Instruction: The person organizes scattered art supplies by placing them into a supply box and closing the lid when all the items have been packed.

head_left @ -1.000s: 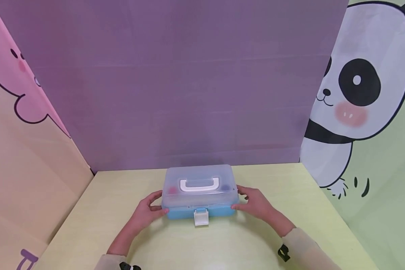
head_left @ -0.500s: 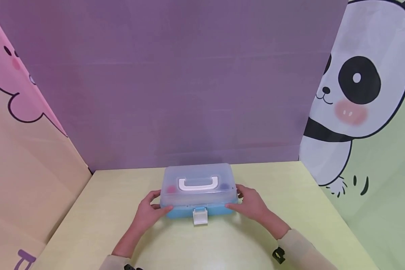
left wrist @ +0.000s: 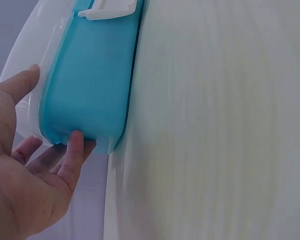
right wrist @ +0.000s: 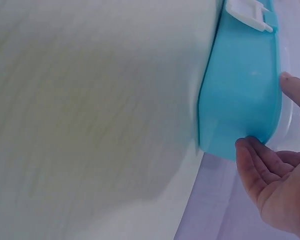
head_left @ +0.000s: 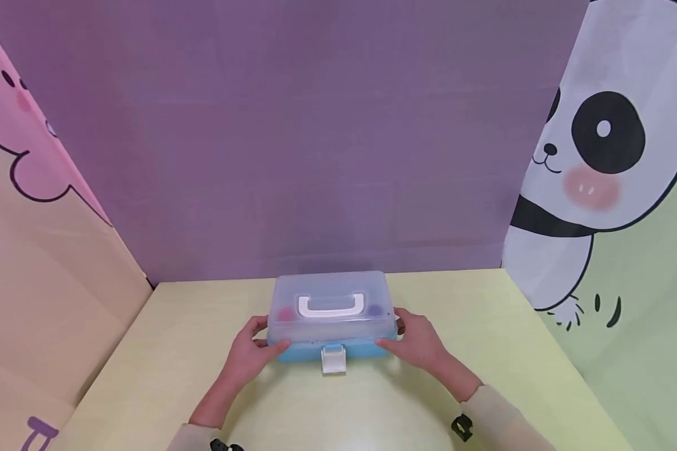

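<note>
A plastic storage box (head_left: 334, 329) with a clear lid and a light blue base stands at the back middle of the table. A white carry handle (head_left: 331, 312) lies on its closed lid, and a white latch (head_left: 333, 360) hangs at its front. Pink and dark blue patches show faintly through the lid. My left hand (head_left: 249, 352) grips the left end, thumb over the front corner by the lid's edge and fingertips (left wrist: 76, 137) against the end wall. At the opposite end, my right hand (head_left: 420, 341) grips in the same way, its fingertips (right wrist: 244, 145) against the blue wall.
The pale wooden table (head_left: 338, 413) extends in front of the box and to both sides. A purple backdrop (head_left: 327, 138) rises right behind it. Side panels carry a panda drawing (head_left: 592, 188) at right and a pink figure (head_left: 39, 175) at left.
Both thumbs have slid inward along the box's front corners, and the forearms have come slightly closer together. The box stays in place, while the head view has shifted a little.
</note>
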Demonstrator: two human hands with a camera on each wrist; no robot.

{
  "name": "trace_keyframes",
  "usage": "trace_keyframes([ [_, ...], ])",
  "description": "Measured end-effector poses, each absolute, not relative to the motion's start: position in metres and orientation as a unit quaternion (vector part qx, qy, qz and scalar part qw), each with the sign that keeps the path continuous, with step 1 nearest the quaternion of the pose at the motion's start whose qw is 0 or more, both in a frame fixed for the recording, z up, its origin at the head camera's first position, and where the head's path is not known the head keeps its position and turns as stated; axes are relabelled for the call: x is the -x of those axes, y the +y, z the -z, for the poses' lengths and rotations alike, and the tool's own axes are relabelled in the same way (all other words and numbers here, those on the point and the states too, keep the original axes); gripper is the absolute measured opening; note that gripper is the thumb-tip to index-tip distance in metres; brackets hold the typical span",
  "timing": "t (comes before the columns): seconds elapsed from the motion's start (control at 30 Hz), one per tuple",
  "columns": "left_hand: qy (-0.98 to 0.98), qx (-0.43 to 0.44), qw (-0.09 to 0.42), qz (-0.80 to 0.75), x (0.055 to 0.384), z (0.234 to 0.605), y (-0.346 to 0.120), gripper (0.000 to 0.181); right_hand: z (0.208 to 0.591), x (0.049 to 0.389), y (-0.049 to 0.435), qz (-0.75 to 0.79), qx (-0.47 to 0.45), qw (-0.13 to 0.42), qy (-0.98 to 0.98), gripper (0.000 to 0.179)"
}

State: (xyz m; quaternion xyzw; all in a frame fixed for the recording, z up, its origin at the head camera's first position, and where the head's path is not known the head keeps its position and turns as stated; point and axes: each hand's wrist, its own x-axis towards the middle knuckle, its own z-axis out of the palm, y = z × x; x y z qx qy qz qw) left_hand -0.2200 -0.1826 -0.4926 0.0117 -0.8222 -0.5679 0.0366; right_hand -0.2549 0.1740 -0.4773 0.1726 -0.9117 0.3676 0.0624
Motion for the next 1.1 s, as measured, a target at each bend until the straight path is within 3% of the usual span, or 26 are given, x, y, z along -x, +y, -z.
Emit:
trace_keyframes([
  [0.37,-0.822,-0.018,0.027,0.568,0.222,0.492,-0.184,0.072,0.479,0.251,0.172,-0.405,-0.147,0.046,-0.901,0.070],
  [0.57,-0.818,-0.021,0.030,0.574,0.221,0.490,-0.182,0.070,0.481,0.249,0.175,-0.375,-0.138,0.034,-0.916,0.082],
  [0.7,-0.815,-0.022,0.028,0.578,0.222,0.491,-0.182,0.067,0.476,0.238,0.176,-0.290,-0.144,0.118,-0.939,0.084],
  [0.9,-0.813,-0.022,0.032,0.581,0.221,0.490,-0.182,0.065,0.464,0.220,0.163,-0.168,-0.287,0.326,-0.885,0.040],
  [1.0,-0.810,-0.024,0.031,0.585,0.220,0.490,-0.181,0.064,0.461,0.214,0.151,-0.133,-0.365,0.376,-0.841,0.025],
  [1.1,-0.804,-0.022,0.033,0.593,0.220,0.490,-0.180,0.063,0.461,0.208,0.137,-0.114,-0.410,0.372,-0.825,0.021],
])
